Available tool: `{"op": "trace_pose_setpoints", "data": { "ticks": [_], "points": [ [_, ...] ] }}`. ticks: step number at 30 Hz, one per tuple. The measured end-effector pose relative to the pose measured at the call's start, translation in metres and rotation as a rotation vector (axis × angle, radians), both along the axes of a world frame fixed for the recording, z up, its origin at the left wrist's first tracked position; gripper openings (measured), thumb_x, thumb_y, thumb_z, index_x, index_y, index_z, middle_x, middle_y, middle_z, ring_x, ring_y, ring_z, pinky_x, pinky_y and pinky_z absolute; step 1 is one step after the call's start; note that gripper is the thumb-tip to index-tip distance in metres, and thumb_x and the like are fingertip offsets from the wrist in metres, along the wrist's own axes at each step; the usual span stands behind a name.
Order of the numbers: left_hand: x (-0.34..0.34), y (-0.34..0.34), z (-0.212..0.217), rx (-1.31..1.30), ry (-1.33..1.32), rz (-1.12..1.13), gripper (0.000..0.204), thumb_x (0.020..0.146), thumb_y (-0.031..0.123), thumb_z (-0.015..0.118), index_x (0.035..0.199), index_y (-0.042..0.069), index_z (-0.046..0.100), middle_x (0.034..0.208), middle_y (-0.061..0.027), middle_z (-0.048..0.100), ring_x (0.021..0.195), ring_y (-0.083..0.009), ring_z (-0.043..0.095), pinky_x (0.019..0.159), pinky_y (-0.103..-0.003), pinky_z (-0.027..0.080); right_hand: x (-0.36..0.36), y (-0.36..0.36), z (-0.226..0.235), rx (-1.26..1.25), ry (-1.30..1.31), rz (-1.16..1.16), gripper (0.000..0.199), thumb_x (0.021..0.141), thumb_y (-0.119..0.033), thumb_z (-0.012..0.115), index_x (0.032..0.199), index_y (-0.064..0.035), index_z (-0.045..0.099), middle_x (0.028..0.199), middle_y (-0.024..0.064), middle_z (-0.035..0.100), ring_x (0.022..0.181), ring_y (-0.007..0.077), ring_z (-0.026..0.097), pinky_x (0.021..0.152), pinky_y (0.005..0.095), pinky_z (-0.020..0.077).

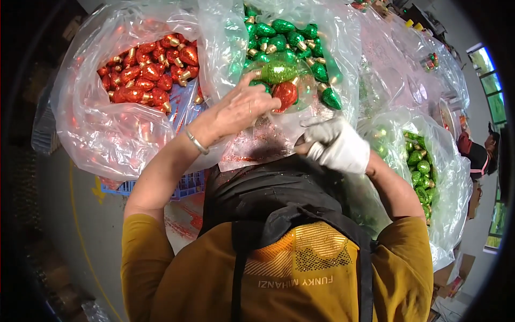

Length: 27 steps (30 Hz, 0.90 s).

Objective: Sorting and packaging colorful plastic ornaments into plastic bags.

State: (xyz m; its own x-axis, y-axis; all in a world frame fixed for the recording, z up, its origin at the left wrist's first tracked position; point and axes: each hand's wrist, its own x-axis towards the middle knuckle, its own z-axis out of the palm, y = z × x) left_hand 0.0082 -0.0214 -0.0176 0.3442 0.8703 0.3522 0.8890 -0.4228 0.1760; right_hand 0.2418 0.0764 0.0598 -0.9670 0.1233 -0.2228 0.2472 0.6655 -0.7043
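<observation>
My left hand [241,111], bare with a silver bangle at the wrist, is closed around a clear plastic pack [308,88] of glittery bulb-shaped ornaments. In the pack show a light green ornament [276,71] and a red ornament [285,96], with a darker green one partly hidden by my fingers. My right hand [337,146], in a white glove with bare fingertips, is closed just right of and below the pack. Whether anything is between its fingertips I cannot make out. Below the pack lies a glitter-strewn sheet [257,142].
Left stands a clear bag of red ornaments [142,75] on a blue crate [188,185]. Straight ahead is a bag of dark green ornaments [281,40]; at right, a bag of light green ones [421,172]. Another person [477,150] is at the far right.
</observation>
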Motion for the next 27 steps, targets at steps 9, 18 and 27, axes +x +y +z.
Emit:
{"op": "trace_pose_setpoints", "data": {
  "ticks": [9, 18, 27],
  "points": [
    [-0.016, 0.017, -0.014, -0.132, -0.053, -0.109, 0.04, 0.072, 0.001, 0.065, 0.11, 0.011, 0.059, 0.09, -0.0071, 0.061, 0.085, -0.0243, 0.058, 0.107, -0.045, 0.029, -0.013, 0.056, -0.015, 0.478, 0.289, -0.06, 0.029, 0.077, -0.012, 0.07, 0.104, -0.0074, 0.063, 0.095, 0.0116, 0.064, 0.082, 0.025, 0.064, 0.071, 0.0346, 0.0526],
    [0.009, 0.03, 0.01, -0.326, -0.26, 0.064, 0.044, 0.079, 0.024, 0.067, 0.116, 0.003, 0.056, 0.1, -0.0184, 0.058, 0.097, -0.0364, 0.056, 0.097, -0.042, 0.041, -0.032, 0.077, -0.083, 0.418, 0.156, 0.184, 0.013, 0.076, -0.01, 0.061, 0.088, -0.0072, 0.062, 0.084, 0.0131, 0.061, 0.079, 0.0335, 0.061, 0.068, 0.0409, 0.0496],
    [0.009, 0.051, -0.007, -0.592, -0.008, 0.132, 0.069, 0.068, 0.031, 0.077, 0.125, 0.002, 0.05, 0.118, -0.0209, 0.05, 0.107, -0.0394, 0.053, 0.09, -0.043, 0.044, -0.039, 0.063, -0.095, 0.441, 0.272, 0.307, 0.009, 0.079, -0.012, 0.056, 0.084, -0.0068, 0.062, 0.081, 0.0141, 0.062, 0.076, 0.0329, 0.063, 0.067, 0.0421, 0.0506]
  ]
}}
